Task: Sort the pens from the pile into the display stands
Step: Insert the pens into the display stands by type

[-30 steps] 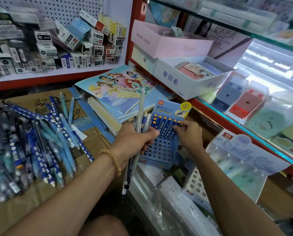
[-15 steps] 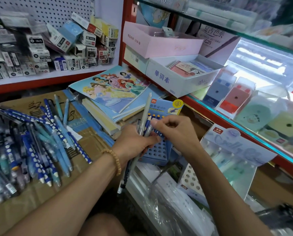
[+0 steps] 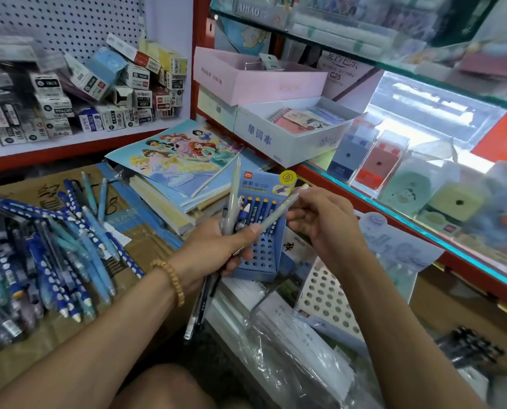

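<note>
Stationery shelves crowd round. Left hand (image 3: 217,249) grips a bundle of pens (image 3: 231,208); right hand (image 3: 320,219) pinches one pale pen (image 3: 279,211) over the blue stand (image 3: 261,255). Next: aim its tip into a free hole.

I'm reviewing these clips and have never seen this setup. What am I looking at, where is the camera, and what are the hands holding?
No machine here: a person works bare-handed, filmed by a camera on their head looking down. The left hand grips a bundle of pens. The right hand pinches one pale pen, whose other end lies by the left thumb. Behind them stands a blue stand with holes, a few pens already in its top row. A white stand sits lower right. The pile of pens lies on cardboard at left.
</note>
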Demonstrator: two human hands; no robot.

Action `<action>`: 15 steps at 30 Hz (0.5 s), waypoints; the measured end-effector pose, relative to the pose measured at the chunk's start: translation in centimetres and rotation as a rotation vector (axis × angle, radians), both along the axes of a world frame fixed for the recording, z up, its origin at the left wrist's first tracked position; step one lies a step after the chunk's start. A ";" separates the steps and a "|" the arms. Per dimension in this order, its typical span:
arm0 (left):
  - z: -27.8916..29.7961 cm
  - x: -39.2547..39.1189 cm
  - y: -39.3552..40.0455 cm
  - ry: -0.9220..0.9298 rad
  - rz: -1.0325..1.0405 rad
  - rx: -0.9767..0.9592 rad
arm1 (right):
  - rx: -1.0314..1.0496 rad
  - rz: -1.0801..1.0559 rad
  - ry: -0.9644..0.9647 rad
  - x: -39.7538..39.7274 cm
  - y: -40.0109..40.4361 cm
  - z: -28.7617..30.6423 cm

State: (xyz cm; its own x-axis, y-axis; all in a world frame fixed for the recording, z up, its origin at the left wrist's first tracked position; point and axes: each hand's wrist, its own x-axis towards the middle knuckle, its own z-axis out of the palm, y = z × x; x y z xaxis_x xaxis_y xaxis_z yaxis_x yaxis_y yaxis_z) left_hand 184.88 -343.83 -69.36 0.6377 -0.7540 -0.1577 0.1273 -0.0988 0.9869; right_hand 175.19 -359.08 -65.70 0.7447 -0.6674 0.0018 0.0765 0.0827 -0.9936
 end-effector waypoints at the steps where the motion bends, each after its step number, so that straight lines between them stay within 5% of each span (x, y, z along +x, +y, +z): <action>1: 0.0 -0.1 -0.1 -0.001 -0.016 -0.004 | 0.015 0.034 -0.015 -0.5 0.0 0.0; 7: 0.0 -3.4 -2.2 0.115 -0.181 -0.074 | 0.040 0.041 -0.120 -5.9 -1.1 0.5; 15: -2.1 -7.0 -4.4 0.138 -0.117 0.029 | -0.297 -0.558 0.109 -12.6 -4.5 -0.4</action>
State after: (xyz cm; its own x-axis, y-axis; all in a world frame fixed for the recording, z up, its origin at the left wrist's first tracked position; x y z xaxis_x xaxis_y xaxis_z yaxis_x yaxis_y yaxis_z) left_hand 177.86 -348.20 -71.44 0.5169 -0.8155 -0.2601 0.2469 -0.1489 0.9575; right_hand 162.60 -363.56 -66.05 0.2919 -0.9373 0.1906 -0.0740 -0.2208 -0.9725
